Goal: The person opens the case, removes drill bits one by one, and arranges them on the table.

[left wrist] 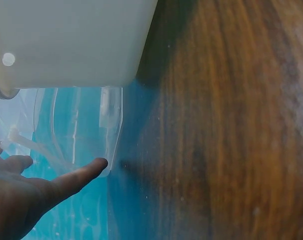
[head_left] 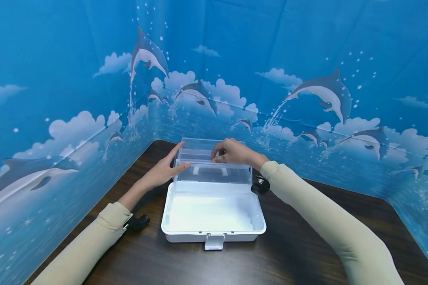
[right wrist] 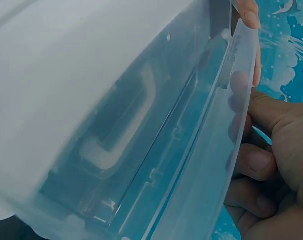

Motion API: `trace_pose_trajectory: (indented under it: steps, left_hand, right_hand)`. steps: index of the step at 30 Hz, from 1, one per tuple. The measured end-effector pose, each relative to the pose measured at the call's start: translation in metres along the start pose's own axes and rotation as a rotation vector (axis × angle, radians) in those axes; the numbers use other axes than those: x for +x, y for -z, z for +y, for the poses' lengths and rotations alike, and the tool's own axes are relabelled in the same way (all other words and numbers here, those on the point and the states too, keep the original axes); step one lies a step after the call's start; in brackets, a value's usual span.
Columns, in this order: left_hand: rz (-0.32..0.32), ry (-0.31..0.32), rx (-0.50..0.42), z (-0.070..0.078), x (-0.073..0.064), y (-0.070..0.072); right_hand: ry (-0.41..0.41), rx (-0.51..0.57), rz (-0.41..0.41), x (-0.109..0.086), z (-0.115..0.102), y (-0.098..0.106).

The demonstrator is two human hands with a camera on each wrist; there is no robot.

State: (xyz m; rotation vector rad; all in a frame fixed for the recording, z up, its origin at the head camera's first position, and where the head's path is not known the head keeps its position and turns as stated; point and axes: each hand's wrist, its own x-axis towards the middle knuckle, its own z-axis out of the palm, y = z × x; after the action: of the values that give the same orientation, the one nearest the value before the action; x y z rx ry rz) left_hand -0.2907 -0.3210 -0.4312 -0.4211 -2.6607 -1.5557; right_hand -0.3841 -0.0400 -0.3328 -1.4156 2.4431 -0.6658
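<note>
A white plastic storage box stands with its clear lid tipped back. Raised in front of the lid is a clear plastic tray, tilted along the box's back edge. My right hand pinches the tray's upper edge; the right wrist view shows curled fingers against the translucent wall. With fingers spread and mostly straight, my left hand is at the left side of the tray and lid, its thumb near the tray's corner. A white handle shows through the clear plastic.
The box rests on a dark wood table. A white latch hangs at its front. Behind the table hangs a blue curtain printed with dolphins. Black wrist devices are worn at both cuffs.
</note>
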Motion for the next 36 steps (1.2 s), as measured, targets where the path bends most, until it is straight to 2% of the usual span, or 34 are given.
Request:
trace_pose_trajectory:
  steps: [5,14,20,26,30,36]
  left_hand:
    - [-0.004,-0.01,0.006,0.0,0.001,0.0]
    - [0.008,-0.008,0.015,0.004,0.001,0.002]
    - [0.013,-0.009,0.027,0.005,-0.001,0.003]
    - [0.017,-0.012,0.014,0.002,-0.006,0.001]
    - [0.011,-0.01,0.012,0.001,-0.006,-0.001]
    - [0.0,-0.01,0.003,0.001,-0.003,0.001]
  right_hand:
    - [0.011,-0.001,-0.011,0.004,0.002,-0.002]
    - [0.045,0.039,0.021,0.001,0.003,-0.002]
    - [0.039,0.064,-0.02,-0.002,0.006,0.0]
    - [0.02,0.132,-0.04,-0.006,0.01,-0.001]
    - [-0.017,0.175,0.006,-0.018,0.015,0.005]
    - [-0.054,0.199,0.107,-0.048,0.026,0.021]
